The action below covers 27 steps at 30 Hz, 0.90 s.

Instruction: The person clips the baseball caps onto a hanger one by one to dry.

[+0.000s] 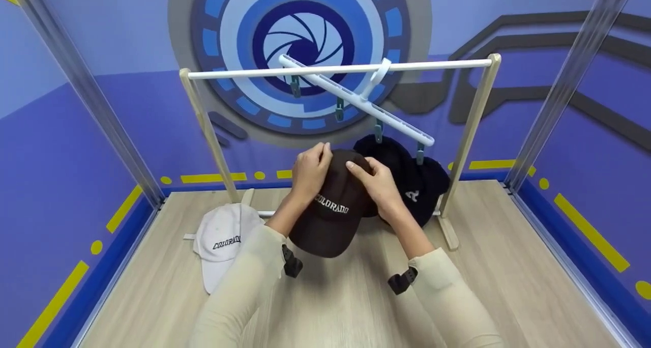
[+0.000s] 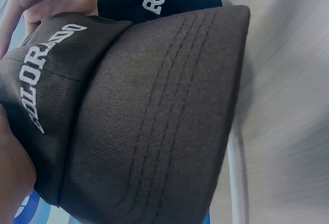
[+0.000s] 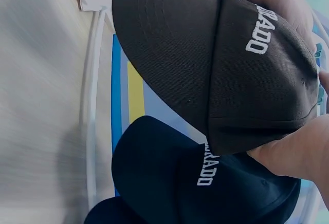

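A dark brown baseball cap [image 1: 333, 185] with white COLORADO lettering is held up in front of the rack, its brim pointing down. My left hand [image 1: 309, 171] grips the cap's crown on its left side. On the other side my right hand [image 1: 380, 187] holds the crown, its thumb lying on the front. Just above them hangs a white hanger [image 1: 362, 104] with several dark green clips [image 1: 339, 109]. Behind my right hand, black caps [image 1: 430, 182] hang at the hanger's right end, partly hidden; one also reads COLORADO in part in the right wrist view.
The hanger hooks over a white rail [image 1: 234, 74] on wooden posts [image 1: 470, 134] and slants across it. A pale cap [image 1: 224, 238] lies on the wooden table [image 1: 513, 287] at left, partly behind my left sleeve. Blue patterned walls [image 1: 585, 149] enclose the table.
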Available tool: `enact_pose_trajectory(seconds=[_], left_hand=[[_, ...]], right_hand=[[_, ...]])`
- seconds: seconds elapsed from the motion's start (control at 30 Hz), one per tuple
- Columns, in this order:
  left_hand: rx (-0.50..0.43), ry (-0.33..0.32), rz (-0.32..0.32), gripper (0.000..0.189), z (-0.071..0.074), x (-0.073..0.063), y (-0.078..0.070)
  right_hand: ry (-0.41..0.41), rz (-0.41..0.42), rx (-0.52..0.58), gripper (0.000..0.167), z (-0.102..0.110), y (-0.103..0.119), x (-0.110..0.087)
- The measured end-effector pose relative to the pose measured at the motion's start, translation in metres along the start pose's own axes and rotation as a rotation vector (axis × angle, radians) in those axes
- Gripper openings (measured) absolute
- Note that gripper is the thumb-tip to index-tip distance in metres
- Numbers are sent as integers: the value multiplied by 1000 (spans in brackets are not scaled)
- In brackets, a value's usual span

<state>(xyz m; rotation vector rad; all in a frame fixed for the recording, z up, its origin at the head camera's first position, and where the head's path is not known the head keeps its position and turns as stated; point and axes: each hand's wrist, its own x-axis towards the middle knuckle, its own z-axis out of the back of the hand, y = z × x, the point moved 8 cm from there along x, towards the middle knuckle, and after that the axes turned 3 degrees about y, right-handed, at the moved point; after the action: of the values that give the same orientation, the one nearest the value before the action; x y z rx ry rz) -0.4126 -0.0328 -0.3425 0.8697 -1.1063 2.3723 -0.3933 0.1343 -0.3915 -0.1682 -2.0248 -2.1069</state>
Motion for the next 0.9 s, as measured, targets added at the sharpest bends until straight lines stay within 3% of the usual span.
enact_pose_trajectory(seconds=[0.33,0.73,0.9], left_hand=[[-126,104,15,41,-6,9,-3],[-12,117,-29,40,-8,17,-9],[-9,117,-46,39,-11,22,-6]], right_hand=[[-75,50,-95,31,11,12,8],[-90,90,-95,29,16,17,10],[-105,106,-102,29,14,21,12]])
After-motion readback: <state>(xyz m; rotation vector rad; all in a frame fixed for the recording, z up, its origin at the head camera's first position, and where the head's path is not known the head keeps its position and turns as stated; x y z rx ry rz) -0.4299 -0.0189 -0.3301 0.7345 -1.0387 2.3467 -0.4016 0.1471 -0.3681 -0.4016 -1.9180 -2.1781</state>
